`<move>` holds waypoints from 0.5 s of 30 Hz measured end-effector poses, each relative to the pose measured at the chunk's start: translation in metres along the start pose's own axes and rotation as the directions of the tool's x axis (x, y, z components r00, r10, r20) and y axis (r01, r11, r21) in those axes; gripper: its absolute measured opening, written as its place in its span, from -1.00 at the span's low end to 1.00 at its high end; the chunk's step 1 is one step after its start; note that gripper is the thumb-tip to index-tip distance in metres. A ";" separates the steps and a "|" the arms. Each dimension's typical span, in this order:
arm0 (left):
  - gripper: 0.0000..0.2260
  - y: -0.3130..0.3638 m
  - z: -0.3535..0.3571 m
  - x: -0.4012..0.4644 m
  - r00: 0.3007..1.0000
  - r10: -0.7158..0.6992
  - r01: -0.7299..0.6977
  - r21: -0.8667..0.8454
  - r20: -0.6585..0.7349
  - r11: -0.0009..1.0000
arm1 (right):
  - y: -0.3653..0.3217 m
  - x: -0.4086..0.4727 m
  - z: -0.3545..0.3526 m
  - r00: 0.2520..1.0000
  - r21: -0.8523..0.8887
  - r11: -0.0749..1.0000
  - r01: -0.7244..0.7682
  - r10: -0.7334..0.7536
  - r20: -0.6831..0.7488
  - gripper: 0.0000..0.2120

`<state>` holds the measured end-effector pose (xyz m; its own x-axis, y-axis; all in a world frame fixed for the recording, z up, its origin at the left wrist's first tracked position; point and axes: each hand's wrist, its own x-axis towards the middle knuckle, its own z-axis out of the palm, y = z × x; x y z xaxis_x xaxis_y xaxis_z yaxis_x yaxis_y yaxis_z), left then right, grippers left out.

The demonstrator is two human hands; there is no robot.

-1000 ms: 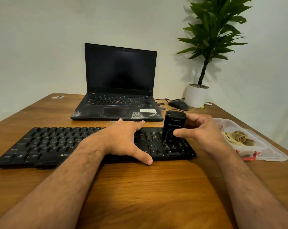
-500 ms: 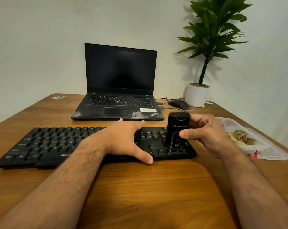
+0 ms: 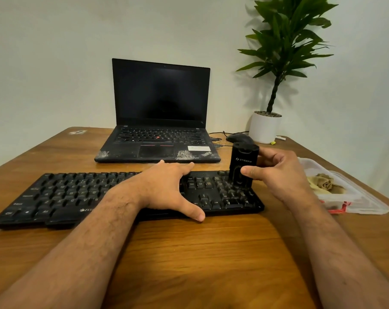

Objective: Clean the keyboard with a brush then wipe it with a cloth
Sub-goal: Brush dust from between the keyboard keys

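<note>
A long black keyboard [image 3: 68,195] lies across the wooden table in front of me. My left hand [image 3: 166,188] rests flat over its middle, fingers spread, thumb at the front edge. My right hand [image 3: 278,175] grips a black block-shaped brush [image 3: 243,166], held upright with its lower end on the keys of the number pad at the keyboard's right end. A tan cloth [image 3: 323,184] lies crumpled in a clear plastic tray [image 3: 367,204] to the right of the keyboard.
An open black laptop [image 3: 160,130] stands behind the keyboard, screen dark. A black mouse [image 3: 238,137] with its cable and a potted plant in a white pot [image 3: 265,127] sit at the back right. The table's right edge runs just beyond the tray.
My right hand has shifted the brush to the right along the number pad, then slightly farther back. My left hand has stayed in place on the keyboard.
</note>
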<state>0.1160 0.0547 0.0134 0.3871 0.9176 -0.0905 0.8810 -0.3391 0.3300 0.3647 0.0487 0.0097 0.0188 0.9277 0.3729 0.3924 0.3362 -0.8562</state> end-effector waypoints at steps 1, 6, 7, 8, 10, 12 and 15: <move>0.14 0.000 0.000 0.001 1.000 -0.001 0.001 -0.002 0.000 1.000 | 0.001 0.000 -0.002 1.000 -0.016 1.000 -0.001 0.001 -0.002 -0.59; 0.17 -0.004 0.002 0.004 1.000 0.012 -0.013 -0.019 -0.016 1.000 | -0.006 -0.015 0.007 0.992 0.026 1.000 0.012 -0.015 0.126 -0.55; 0.17 -0.005 0.003 0.004 1.000 0.021 -0.021 -0.021 -0.023 1.000 | -0.007 -0.017 0.008 0.997 0.010 1.000 0.022 -0.023 0.073 -0.56; 0.18 -0.007 0.004 0.006 0.999 0.029 -0.029 -0.021 -0.031 0.999 | -0.007 -0.019 0.008 1.000 -0.004 1.000 0.019 -0.019 0.017 -0.56; 0.18 -0.011 0.006 0.008 0.998 0.047 -0.048 -0.016 -0.050 0.999 | -0.005 -0.023 0.007 0.999 0.006 1.000 -0.017 0.018 -0.029 -0.56; 0.18 -0.015 0.007 0.011 0.996 0.063 -0.063 -0.006 -0.064 0.998 | -0.005 -0.028 0.010 0.998 0.025 0.998 -0.060 0.060 -0.018 -0.57; 0.19 -0.018 0.008 0.013 0.997 0.049 -0.049 -0.006 -0.055 0.999 | -0.007 -0.027 0.011 0.989 -0.080 0.994 -0.071 0.060 -0.134 -0.53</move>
<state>0.1070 0.0708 -0.0015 0.4141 0.9100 -0.0220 0.8592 -0.3828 0.3395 0.3513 0.0231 0.0021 0.1656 0.9161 0.3651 0.4624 0.2549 -0.8492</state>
